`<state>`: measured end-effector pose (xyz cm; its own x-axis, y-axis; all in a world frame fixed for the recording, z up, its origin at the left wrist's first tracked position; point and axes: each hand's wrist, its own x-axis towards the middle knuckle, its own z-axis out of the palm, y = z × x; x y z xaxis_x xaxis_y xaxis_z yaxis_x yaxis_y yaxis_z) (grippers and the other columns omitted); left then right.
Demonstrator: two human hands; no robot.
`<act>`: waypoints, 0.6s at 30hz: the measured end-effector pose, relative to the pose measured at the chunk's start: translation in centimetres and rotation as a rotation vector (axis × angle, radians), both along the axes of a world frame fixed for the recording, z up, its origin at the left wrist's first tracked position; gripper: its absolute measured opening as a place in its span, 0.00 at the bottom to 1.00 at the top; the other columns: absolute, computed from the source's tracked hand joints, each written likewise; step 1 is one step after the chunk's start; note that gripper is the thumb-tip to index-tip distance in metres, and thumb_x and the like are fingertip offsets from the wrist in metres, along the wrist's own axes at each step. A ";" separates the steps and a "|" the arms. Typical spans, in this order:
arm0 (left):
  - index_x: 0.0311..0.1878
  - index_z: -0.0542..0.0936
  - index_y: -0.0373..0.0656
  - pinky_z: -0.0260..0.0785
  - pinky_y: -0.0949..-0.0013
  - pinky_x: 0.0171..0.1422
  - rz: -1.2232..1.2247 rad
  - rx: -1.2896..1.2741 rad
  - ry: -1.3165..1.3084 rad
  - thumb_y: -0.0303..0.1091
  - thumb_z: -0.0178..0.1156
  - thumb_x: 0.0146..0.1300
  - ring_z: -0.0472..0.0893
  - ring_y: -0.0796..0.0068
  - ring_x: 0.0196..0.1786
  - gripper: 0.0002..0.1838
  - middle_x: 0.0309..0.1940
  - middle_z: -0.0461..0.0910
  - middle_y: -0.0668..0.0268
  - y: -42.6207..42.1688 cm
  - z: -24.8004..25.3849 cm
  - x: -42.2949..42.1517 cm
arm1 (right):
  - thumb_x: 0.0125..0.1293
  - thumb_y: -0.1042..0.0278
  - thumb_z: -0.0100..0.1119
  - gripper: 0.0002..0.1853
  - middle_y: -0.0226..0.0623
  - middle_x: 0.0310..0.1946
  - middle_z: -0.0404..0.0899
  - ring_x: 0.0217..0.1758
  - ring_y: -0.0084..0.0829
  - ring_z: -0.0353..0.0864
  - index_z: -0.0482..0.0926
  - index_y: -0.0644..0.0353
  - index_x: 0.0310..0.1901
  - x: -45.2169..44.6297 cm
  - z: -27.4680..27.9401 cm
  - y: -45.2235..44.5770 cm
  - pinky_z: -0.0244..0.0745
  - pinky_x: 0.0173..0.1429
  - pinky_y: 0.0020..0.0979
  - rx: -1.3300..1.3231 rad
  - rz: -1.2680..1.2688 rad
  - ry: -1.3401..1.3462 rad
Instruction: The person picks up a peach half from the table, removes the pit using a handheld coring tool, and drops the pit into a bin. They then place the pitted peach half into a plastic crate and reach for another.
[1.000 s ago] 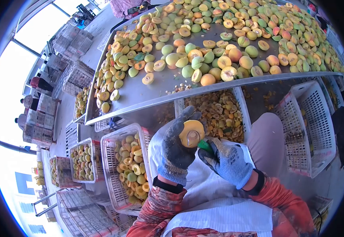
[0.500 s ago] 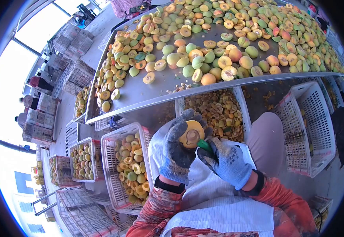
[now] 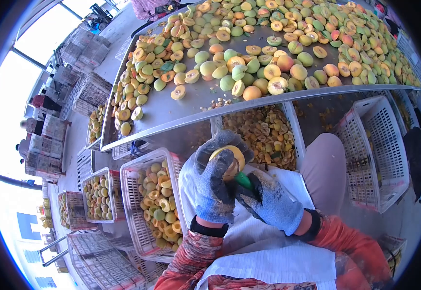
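Green-handled tool (image 3: 243, 181), gripped by the right hand (image 3: 275, 200), pointed lengthwise toward ten o'clock; the left hand (image 3: 214, 181) cupped a fruit half (image 3: 236, 156), tilted since earlier.

single head-worn cam, wide round fisheye, looking forward and down over the wearer's lap (image 3: 254, 237), left grip (image 3: 214, 181) and right grip (image 3: 275, 198) pretty close mid-frame, counter (image 3: 167, 113) just beyond, stacked crates (image 3: 82, 50) way off left, edges kinda too warped to judge depth
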<state>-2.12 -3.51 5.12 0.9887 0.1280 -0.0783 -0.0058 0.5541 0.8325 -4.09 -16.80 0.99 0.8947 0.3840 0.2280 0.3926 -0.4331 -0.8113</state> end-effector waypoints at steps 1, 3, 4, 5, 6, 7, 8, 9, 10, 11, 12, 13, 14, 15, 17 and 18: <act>0.52 0.72 0.36 0.70 0.57 0.58 0.037 -0.009 0.018 0.31 0.56 0.57 0.77 0.61 0.49 0.19 0.46 0.76 0.56 -0.2 0.0 0.0 | 0.60 0.56 0.60 0.17 0.44 0.24 0.76 0.25 0.44 0.77 0.73 0.61 0.42 0.1 -0.3 0.1 0.72 0.30 0.37 0.056 0.039 0.090; 0.52 0.72 0.36 0.70 0.57 0.58 0.070 -0.019 0.035 0.30 0.56 0.56 0.77 0.61 0.49 0.19 0.46 0.76 0.56 -0.5 -0.4 0.0 | 0.60 0.62 0.60 0.15 0.43 0.24 0.74 0.27 0.45 0.76 0.71 0.61 0.42 0.7 0.0 0.0 0.71 0.32 0.39 0.111 0.074 0.179; 0.52 0.72 0.36 0.70 0.57 0.58 0.099 -0.093 0.056 0.30 0.56 0.57 0.77 0.61 0.49 0.19 0.46 0.76 0.56 -0.4 -1.0 0.0 | 0.60 0.61 0.60 0.15 0.43 0.25 0.75 0.28 0.45 0.76 0.72 0.60 0.43 1.4 0.9 -0.2 0.71 0.33 0.39 0.149 0.132 0.498; 0.52 0.72 0.36 0.70 0.56 0.58 0.128 -0.168 0.077 0.30 0.56 0.57 0.77 0.61 0.49 0.19 0.46 0.76 0.56 -0.4 -1.5 0.1 | 0.59 0.61 0.61 0.15 0.43 0.26 0.75 0.29 0.46 0.76 0.72 0.59 0.43 1.8 1.3 -0.4 0.71 0.34 0.39 0.185 0.190 0.818; 0.52 0.72 0.36 0.70 0.56 0.58 0.124 -0.168 0.080 0.30 0.56 0.57 0.77 0.61 0.49 0.19 0.46 0.76 0.56 -0.4 -1.8 0.2 | 0.59 0.61 0.61 0.15 0.43 0.26 0.75 0.29 0.46 0.76 0.72 0.59 0.43 1.9 0.5 -0.4 0.71 0.34 0.39 0.186 0.186 0.820; 0.52 0.72 0.36 0.70 0.55 0.58 0.150 -0.145 0.075 0.29 0.55 0.57 0.77 0.61 0.49 0.19 0.46 0.76 0.56 -0.5 -2.1 0.2 | 0.59 0.59 0.61 0.15 0.43 0.26 0.75 0.29 0.46 0.76 0.72 0.59 0.42 1.9 -1.0 -0.4 0.71 0.33 0.39 0.101 0.170 0.455; 0.52 0.72 0.36 0.71 0.55 0.58 0.177 -0.122 0.072 0.29 0.55 0.57 0.77 0.61 0.49 0.18 0.45 0.76 0.56 -0.5 -2.3 0.1 | 0.59 0.58 0.61 0.15 0.43 0.26 0.76 0.29 0.45 0.76 0.72 0.58 0.42 1.9 -1.8 -0.4 0.71 0.32 0.39 0.016 0.153 0.091; 0.52 0.72 0.36 0.71 0.55 0.58 0.176 -0.121 0.074 0.29 0.55 0.57 0.77 0.61 0.49 0.18 0.45 0.76 0.56 -0.5 -2.1 0.1 | 0.59 0.58 0.61 0.15 0.43 0.26 0.76 0.29 0.45 0.76 0.72 0.58 0.42 1.9 -1.2 -0.6 0.71 0.32 0.39 0.017 0.152 0.094; 0.52 0.72 0.36 0.71 0.54 0.57 0.125 -0.120 0.102 0.29 0.55 0.57 0.77 0.60 0.49 0.18 0.45 0.76 0.56 -0.6 -1.6 0.1 | 0.59 0.56 0.60 0.16 0.44 0.28 0.76 0.30 0.46 0.77 0.73 0.58 0.41 2.1 0.0 -1.0 0.72 0.33 0.40 0.000 0.114 0.085; 0.52 0.73 0.37 0.71 0.54 0.57 0.075 -0.120 0.129 0.28 0.56 0.57 0.77 0.60 0.49 0.18 0.44 0.76 0.56 -0.6 -1.3 0.1 | 0.59 0.54 0.59 0.16 0.45 0.29 0.77 0.31 0.47 0.78 0.74 0.58 0.41 2.3 0.7 -1.3 0.72 0.33 0.41 -0.017 0.076 0.075; 0.52 0.73 0.37 0.71 0.54 0.57 0.069 -0.119 0.128 0.28 0.56 0.57 0.77 0.60 0.49 0.18 0.44 0.76 0.56 -0.5 -1.4 0.2 | 0.59 0.54 0.59 0.16 0.45 0.29 0.77 0.31 0.47 0.78 0.74 0.58 0.41 2.3 0.7 -1.3 0.72 0.33 0.41 -0.016 0.070 0.074; 0.51 0.73 0.37 0.72 0.54 0.56 0.059 -0.118 0.117 0.28 0.56 0.56 0.77 0.60 0.48 0.18 0.44 0.76 0.55 -0.3 -1.8 0.3 | 0.59 0.54 0.59 0.17 0.45 0.29 0.77 0.31 0.47 0.78 0.74 0.58 0.42 2.2 0.5 -1.3 0.73 0.33 0.40 0.001 0.076 0.045; 0.51 0.73 0.37 0.72 0.54 0.56 0.054 -0.117 0.107 0.28 0.57 0.56 0.77 0.59 0.48 0.18 0.44 0.76 0.55 -0.1 -2.0 0.3 | 0.59 0.53 0.59 0.17 0.45 0.29 0.77 0.31 0.47 0.78 0.74 0.57 0.43 2.0 0.3 -1.2 0.73 0.34 0.40 0.019 0.087 0.016; 0.51 0.73 0.37 0.72 0.54 0.56 0.055 -0.115 0.110 0.28 0.57 0.56 0.77 0.59 0.48 0.18 0.44 0.76 0.55 0.0 -1.8 0.3 | 0.59 0.53 0.59 0.17 0.45 0.29 0.77 0.31 0.47 0.78 0.74 0.57 0.43 1.7 -0.1 -1.0 0.73 0.34 0.40 0.021 0.087 0.019; 0.51 0.73 0.37 0.72 0.54 0.56 0.036 -0.062 0.075 0.29 0.58 0.55 0.77 0.59 0.47 0.18 0.44 0.76 0.55 -0.1 -1.4 0.2 | 0.57 0.55 0.63 0.19 0.45 0.31 0.77 0.32 0.45 0.78 0.73 0.59 0.43 1.0 -0.9 -0.5 0.73 0.36 0.39 -0.019 0.089 0.146; 0.51 0.73 0.37 0.72 0.54 0.56 0.031 -0.063 0.082 0.29 0.58 0.55 0.77 0.59 0.47 0.18 0.44 0.76 0.55 -0.2 -1.5 0.3 | 0.57 0.55 0.63 0.19 0.45 0.31 0.77 0.32 0.45 0.78 0.73 0.59 0.43 0.9 -1.2 -0.4 0.73 0.36 0.39 -0.019 0.084 0.152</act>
<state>-1.86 -3.74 3.62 0.9743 0.1510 -0.1672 0.0424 0.6060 0.7943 -3.22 -17.18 -0.16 0.8831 0.4617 0.0840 0.3011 -0.4202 -0.8560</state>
